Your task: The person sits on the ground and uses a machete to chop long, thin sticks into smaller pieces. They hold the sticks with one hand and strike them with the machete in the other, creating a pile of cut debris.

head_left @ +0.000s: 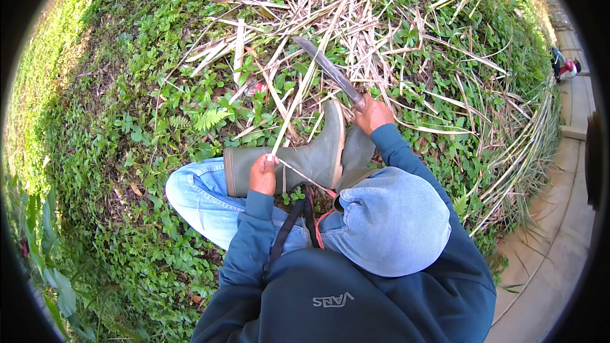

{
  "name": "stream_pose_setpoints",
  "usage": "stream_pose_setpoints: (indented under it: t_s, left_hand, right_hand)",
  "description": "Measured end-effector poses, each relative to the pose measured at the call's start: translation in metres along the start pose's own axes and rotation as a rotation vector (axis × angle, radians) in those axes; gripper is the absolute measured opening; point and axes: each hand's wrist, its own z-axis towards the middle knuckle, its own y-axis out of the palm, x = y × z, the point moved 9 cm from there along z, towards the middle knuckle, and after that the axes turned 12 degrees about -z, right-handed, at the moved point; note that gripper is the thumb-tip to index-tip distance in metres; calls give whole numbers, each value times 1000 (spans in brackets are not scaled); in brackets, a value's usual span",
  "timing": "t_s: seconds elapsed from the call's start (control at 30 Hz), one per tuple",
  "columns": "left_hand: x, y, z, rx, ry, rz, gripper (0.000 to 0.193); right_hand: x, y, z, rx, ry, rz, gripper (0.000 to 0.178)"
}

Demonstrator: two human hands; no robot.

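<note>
My left hand (263, 175) is closed around a long, pale strip of split stalk (298, 98), pinching it over my boot. The strip runs up toward the cut pile, and a thin length also slants down right from my fingers. In my right hand (375, 115) is the handle of a machete (330, 70). Its dark, slightly curved blade points up and left, over the stalks and leaves. Green rubber boots (279, 165) lie crosswise between my hands, below bent legs in blue jeans (397, 222).
Dry, pale strips (362, 44) are heaped ahead on low green plants (146, 89). A small red object (259, 87) lies among them. Long green stalks (534, 159) line a paved path (534, 273) on the right. A red cord (319, 228) hangs near my lap.
</note>
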Motion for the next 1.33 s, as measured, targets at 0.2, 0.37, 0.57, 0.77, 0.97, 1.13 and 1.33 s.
stream_pose_setpoints:
  t_s: [0.2, 0.37, 0.57, 0.77, 0.97, 1.13, 1.33]
  left_hand:
    - [5, -6, -13, -52, -248, -289, 21]
    - [3, -8, -36, -213, -355, -492, 21]
    - [15, -27, -55, -274, -491, -750, 25]
    - [15, -17, -63, -344, -568, -905, 26]
    - [16, -24, -62, -302, -561, -924, 27]
    - [16, -17, -62, -312, -591, -956, 27]
    - [14, -16, -65, -377, -600, -957, 26]
  right_hand:
    - [-33, -17, -32, -248, -467, -333, 26]
    - [47, -7, 29, 163, 6, -41, 27]
    - [-25, -29, 2, -153, -472, -306, 30]
    - [25, -16, 44, 160, 39, 125, 24]
    - [-63, -28, -44, -141, -711, -309, 27]
    - [-10, -12, -12, 35, -94, 12, 27]
    - [-53, -27, -35, -143, -603, -274, 25]
